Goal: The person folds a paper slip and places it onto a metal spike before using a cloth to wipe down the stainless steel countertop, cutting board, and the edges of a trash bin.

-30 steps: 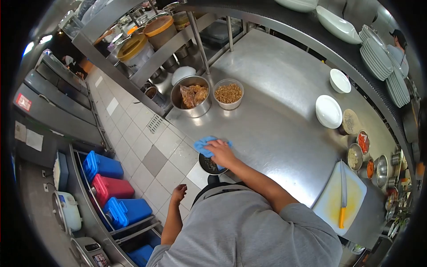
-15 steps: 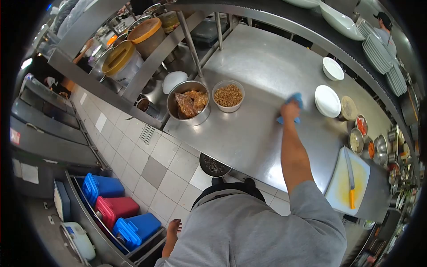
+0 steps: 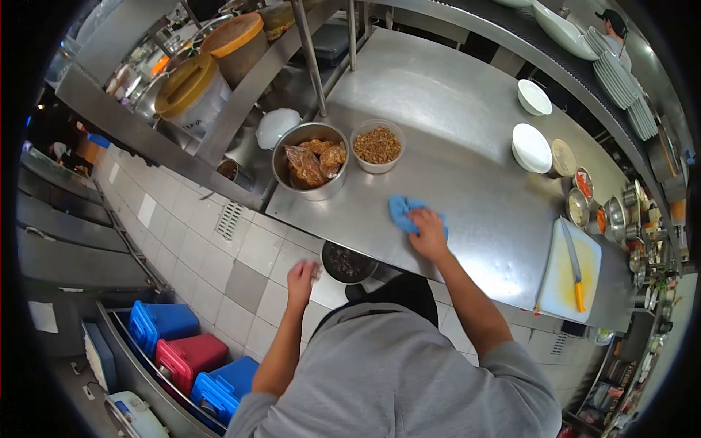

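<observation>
My right hand [image 3: 429, 232] presses on a blue cloth [image 3: 403, 210] on the steel table [image 3: 467, 241], near its front edge, with the fingers closed over the cloth. My left hand [image 3: 301, 279] is in the air over the tiled floor, holding nothing visible. Its fingers are slightly blurred but look loosely apart. Beyond the cloth stand a clear tub of brown crumbly food [image 3: 377, 147] and a steel pot [image 3: 314, 191] with bagged food [image 3: 310, 164]. Below the table edge is a dark round container [image 3: 349, 261].
To the right, a cutting board [image 3: 558, 281] carries a knife with an orange handle [image 3: 579, 296]. White bowls [image 3: 531, 148] and small steel bowls of ingredients [image 3: 578, 207] line the far side. A shelf [image 3: 504, 25] with plates hangs above. Blue and red bins [image 3: 191, 358] stand at lower left.
My right hand has drawn the blue cloth left and toward me across the table. My left hand has risen forward from beside my body. The view has shifted slightly.
</observation>
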{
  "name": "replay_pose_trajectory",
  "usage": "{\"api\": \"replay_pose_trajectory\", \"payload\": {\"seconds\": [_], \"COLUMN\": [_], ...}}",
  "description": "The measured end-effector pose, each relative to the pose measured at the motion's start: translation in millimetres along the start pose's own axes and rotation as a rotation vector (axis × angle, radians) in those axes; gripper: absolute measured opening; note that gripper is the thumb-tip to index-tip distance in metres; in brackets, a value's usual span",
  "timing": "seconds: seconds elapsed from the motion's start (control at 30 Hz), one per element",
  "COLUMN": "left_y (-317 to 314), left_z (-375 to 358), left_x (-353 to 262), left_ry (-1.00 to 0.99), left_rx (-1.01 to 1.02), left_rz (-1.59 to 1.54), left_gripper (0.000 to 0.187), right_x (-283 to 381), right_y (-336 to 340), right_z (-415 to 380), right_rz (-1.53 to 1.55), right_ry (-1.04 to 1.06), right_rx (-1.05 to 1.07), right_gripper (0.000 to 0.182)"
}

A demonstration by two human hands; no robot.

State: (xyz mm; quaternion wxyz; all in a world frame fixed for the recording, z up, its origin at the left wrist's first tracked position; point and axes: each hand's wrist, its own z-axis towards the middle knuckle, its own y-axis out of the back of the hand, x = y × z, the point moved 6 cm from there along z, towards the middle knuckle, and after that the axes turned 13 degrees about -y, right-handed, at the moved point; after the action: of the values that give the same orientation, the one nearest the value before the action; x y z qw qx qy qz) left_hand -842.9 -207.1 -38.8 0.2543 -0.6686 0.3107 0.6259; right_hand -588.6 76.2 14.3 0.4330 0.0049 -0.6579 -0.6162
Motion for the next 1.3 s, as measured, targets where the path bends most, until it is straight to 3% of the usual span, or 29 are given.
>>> {"api": "replay_pose_trajectory", "payload": {"seconds": [0.03, 0.17, 0.23, 0.3, 0.43, 0.47, 0.5, 0.53, 0.63, 0.7, 0.77, 0.83, 0.87, 0.97, 1.0, 1.07, 1.13, 1.2, 1.23, 1.3], "left_y": [-33.5, -153.9, -198.0, -227.7, -260.0, -266.1, -269.1, -269.6, -258.6, -248.4, -225.8, -175.9, -151.6, -73.1, -63.8, -45.6, -48.6, -50.4, -47.4, -42.0], "left_z": [20.2, 96.9, 140.8, 172.4, 212.9, 219.9, 224.0, 224.5, 224.4, 206.0, 162.8, 116.1, 90.2, 50.4, 50.2, 65.6, 93.3, 122.5, 134.5, 153.3], "left_x": [-34.2, -77.7, -64.3, -62.0, -56.6, -62.5, -66.5, -69.5, -87.2, -86.4, -97.9, -91.3, -87.9, -61.6, -65.8, -106.1, -136.4, -136.3, -131.3, -112.4], "left_ry": [-0.041, 0.112, 0.251, 0.275, 0.283, 0.238, 0.199, 0.202, 0.053, 0.045, -0.023, -0.216, -0.192, -0.220, -0.215, -0.379, -0.462, -0.388, -0.382, -0.358], "left_rx": [0.083, 0.413, 0.398, 0.323, 0.286, 0.277, 0.271, 0.260, 0.094, 0.162, 0.216, 0.070, -0.079, -0.347, -0.363, -0.308, -0.283, -0.270, -0.279, -0.263], "left_rz": [-0.078, -0.301, -0.466, -0.656, -0.559, -0.556, -0.551, -0.550, -0.432, -0.340, -0.483, -0.502, -0.459, -0.232, -0.222, 0.370, 0.586, 0.570, 0.571, 0.604], "left_gripper": [0.028, 0.034, 0.043, 0.050, 0.054, 0.058, 0.063, 0.063, 0.074, 0.078, 0.071, 0.064, 0.062, 0.066, 0.066, 0.075, 0.083, 0.069, 0.069, 0.051], "right_x": [-0.6, -1.2, -13.4, -55.7, -171.4, -183.3, -208.9, -228.8, -252.4, -263.9, -283.3, -291.9, -292.5, -268.4, -249.7, -227.0, -176.9, -117.7, -85.2, -19.7], "right_y": [3.5, 24.8, 33.0, 49.3, 98.1, 118.9, 131.1, 147.9, 172.7, 173.2, 158.1, 150.6, 146.9, 130.1, 123.3, 82.5, 38.5, -13.3, -33.4, -58.9], "right_z": [-26.9, -92.0, -102.4, -117.3, -151.8, -149.3, -156.2, -149.4, -127.6, -100.1, -63.5, -24.9, -1.0, 69.5, 96.1, 140.5, 172.8, 186.0, 185.3, 163.1], "right_rz": [0.007, 0.047, 0.035, 0.042, -0.041, 0.009, -0.092, -0.025, -0.141, -0.332, -0.330, -0.329, -0.322, -0.325, -0.305, -0.324, -0.217, -0.152, -0.067, 0.062], "right_ry": [-0.008, -0.120, -0.133, -0.241, -0.519, -0.620, -0.654, -0.717, -0.764, -0.769, -0.722, -0.693, -0.704, -0.661, -0.655, -0.429, -0.239, -0.044, 0.043, 0.171], "right_rx": [0.033, 0.029, 0.033, -0.132, -0.372, -0.343, -0.468, -0.368, -0.449, -0.484, -0.511, -0.564, -0.578, -0.492, -0.420, -0.490, -0.441, -0.385, -0.279, -0.040], "right_gripper": [0.049, 0.054, 0.055, 0.057, 0.054, 0.054, 0.053, 0.054, 0.054, 0.053, 0.052, 0.051, 0.051, 0.050, 0.050, 0.049, 0.049, 0.049, 0.048, 0.049]}}
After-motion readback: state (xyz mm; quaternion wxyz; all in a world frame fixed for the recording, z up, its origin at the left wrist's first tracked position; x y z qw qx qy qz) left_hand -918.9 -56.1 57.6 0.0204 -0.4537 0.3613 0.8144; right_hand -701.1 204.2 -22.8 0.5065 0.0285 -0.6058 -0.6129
